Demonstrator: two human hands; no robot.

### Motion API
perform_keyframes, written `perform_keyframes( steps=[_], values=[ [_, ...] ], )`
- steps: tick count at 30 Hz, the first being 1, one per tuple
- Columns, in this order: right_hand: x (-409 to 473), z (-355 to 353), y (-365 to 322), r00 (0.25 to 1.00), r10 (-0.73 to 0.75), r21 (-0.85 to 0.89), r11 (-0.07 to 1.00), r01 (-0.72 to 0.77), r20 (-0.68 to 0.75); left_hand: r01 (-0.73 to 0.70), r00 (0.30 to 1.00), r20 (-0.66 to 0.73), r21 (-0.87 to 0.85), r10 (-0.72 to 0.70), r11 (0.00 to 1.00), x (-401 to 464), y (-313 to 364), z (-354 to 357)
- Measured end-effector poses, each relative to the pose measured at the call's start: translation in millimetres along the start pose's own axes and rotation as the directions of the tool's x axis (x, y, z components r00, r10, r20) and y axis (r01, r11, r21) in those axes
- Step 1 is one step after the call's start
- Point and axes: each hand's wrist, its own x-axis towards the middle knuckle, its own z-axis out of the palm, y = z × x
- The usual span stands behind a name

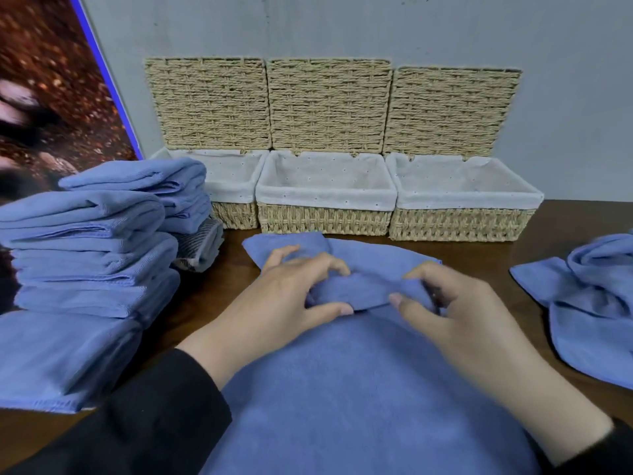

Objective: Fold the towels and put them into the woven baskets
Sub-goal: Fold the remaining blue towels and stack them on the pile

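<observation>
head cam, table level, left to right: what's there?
stack of folded blue towels → left hand → right hand, both pinching the blue towel being folded → crumpled blue towel at the right edge.

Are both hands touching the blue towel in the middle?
Touching. The head view shows the left hand and the right hand pinching a raised fold of the blue towel, with fingers and thumbs curled round the cloth.
</observation>
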Motion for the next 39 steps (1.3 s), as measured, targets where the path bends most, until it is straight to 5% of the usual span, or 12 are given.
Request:
perform_keyframes(
  steps=[7,11,17,25,31,36,39],
  values=[
    [2.8,-24.0,0.8,0.945,0.091,0.1,0.993,-0.063,-0.313,0.007,0.99,-0.142,0.031,-0.002,1.0,-4.1,-14.9,-24.4],
    [3.0,-25.7,2.7,0.957,0.089,0.122,0.991,-0.057,-0.278,-0.045,0.999,0.027,-0.009,0.045,0.999,-6.7,-12.6,-27.9],
    [3.7,-24.0,4.9,0.999,0.028,0.031,0.999,-0.029,0.017,0.061,0.96,0.273,-0.016,-0.055,0.998,-6.4,-2.9,-23.7],
    [7.2,-28.6,13.7,0.963,0.111,0.064,0.993,-0.098,-0.248,0.02,0.915,0.388,0.238,-0.114,0.971,-8.2,-12.6,-36.8],
    [5.6,-30.6,10.6,0.841,0.101,0.127,0.991,-0.039,-0.532,0.079,0.996,0.062,-0.158,-0.07,0.984,-11.4,5.0,-50.9],
    [6.0,-33.6,13.8,0.789,-0.065,0.101,0.982,0.159,-0.611,0.201,0.9,-0.338,-0.241,-0.277,0.949,-6.5,0.9,-48.8],
    [7.8,-32.3,17.7,0.84,-0.129,0.01,0.987,0.158,-0.527,0.264,0.908,-0.287,-0.175,-0.305,0.949,-4.5,-6.0,-50.1]
  ],
)
